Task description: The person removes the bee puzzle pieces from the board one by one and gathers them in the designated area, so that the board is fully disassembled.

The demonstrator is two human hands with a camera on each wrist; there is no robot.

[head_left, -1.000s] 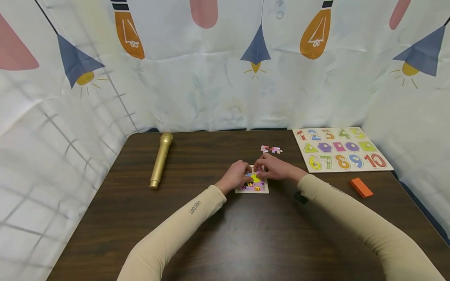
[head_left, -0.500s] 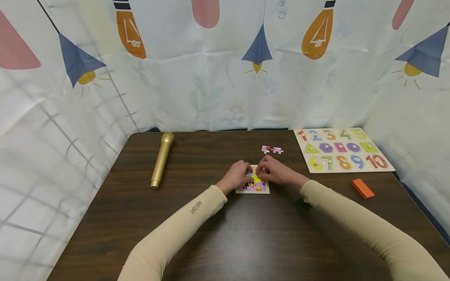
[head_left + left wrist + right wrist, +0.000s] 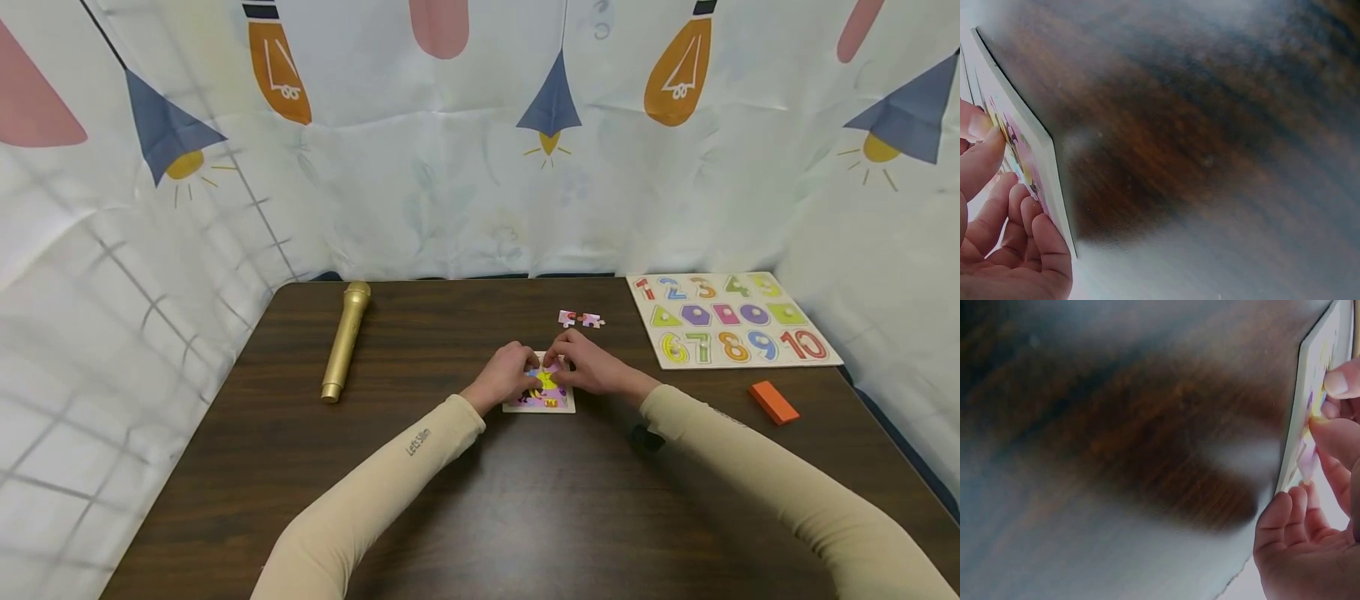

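Note:
A small square jigsaw puzzle (image 3: pixel 551 410) with a pale frame and a pink, yellow and blue picture lies flat on the table, both hands over it. My left hand (image 3: pixel 504 375) holds the puzzle's left side, its thumb on the picture and other fingers curled by the edge in the left wrist view. From the right, my right hand (image 3: pixel 588 364) pinches a pink puzzle piece (image 3: pixel 1307 464) that tilts up from the frame in the right wrist view. Both thumbs nearly meet over the yellow part. Fingers hide much of the upper half.
Two joined or touching loose puzzle pieces (image 3: pixel 591 320) lie behind the right hand. A number-and-shape board (image 3: pixel 712 327) is at the back right, an orange block (image 3: pixel 773 402) in front of it. A gold microphone (image 3: pixel 346 342) lies left on the dark table (image 3: pixel 495 517).
The right hand's fingers shift slightly over the puzzle, first drawing back a little, then reaching in again. The left hand stays almost still.

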